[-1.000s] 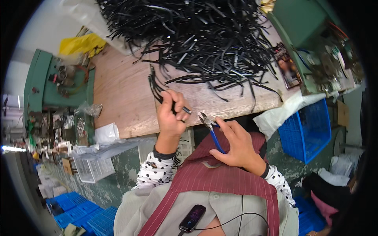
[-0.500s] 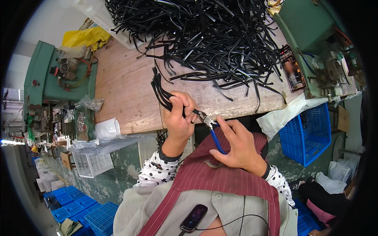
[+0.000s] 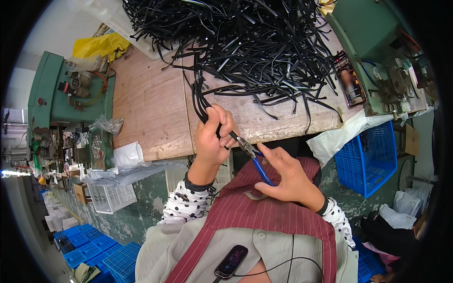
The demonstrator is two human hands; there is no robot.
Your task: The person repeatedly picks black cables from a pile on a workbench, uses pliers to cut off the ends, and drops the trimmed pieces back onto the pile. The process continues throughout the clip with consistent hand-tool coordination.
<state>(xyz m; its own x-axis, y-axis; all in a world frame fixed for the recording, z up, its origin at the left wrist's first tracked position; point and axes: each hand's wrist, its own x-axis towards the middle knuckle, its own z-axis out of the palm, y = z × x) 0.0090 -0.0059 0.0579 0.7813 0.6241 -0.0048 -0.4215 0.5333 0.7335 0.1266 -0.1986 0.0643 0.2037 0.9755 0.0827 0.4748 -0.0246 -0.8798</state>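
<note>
My left hand (image 3: 213, 135) grips a small bundle of black rubber strips (image 3: 200, 96) that sticks up past the front edge of the wooden workbench (image 3: 150, 107). My right hand (image 3: 284, 178) holds blue-handled pliers (image 3: 253, 156), whose metal jaws bite the end of a strip right beside my left fingers. Behind the hands a large heap of loose black strips (image 3: 250, 40) covers the far part of the bench.
A green machine (image 3: 67, 92) stands left of the bench and another green machine (image 3: 383, 56) at the right. A blue plastic crate (image 3: 370, 159) sits below right; white baskets (image 3: 111, 195) and blue crates (image 3: 89, 245) lie lower left. A yellow bag (image 3: 99, 45) rests far left.
My left hand has lifted the bundle a little higher and nearer the bench edge. The pliers stayed at the strip end beside it.
</note>
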